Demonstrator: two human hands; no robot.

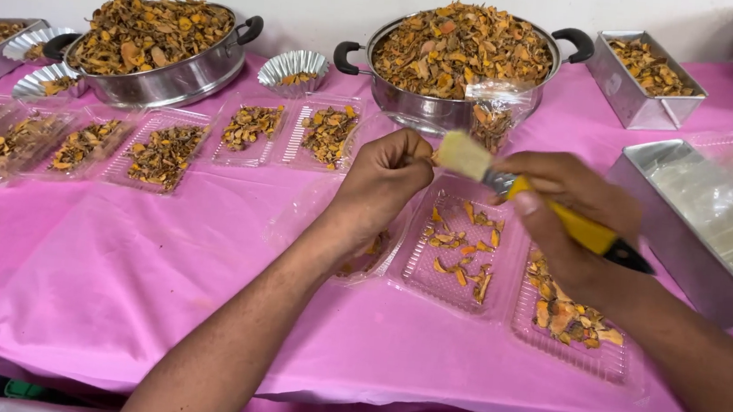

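The right hand [573,217] grips a yellow-handled brush [518,191], bristles meeting the left hand [384,174] — pinched shut on something too small to tell — just above the middle tray [459,257]; judged best: short light strokes, both hands over that tray.

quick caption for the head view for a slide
Right hand brushes with a yellow-handled brush toward the left hand above clear trays of dried orange pieces.

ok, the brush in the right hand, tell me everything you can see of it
The brush is a small paintbrush with a yellow handle, a black tip at the end, a metal collar and pale, flat bristles. The right hand grips the handle. It lies tilted, bristles up-left beside the left hand, above a clear plastic tray of dried orange chips.
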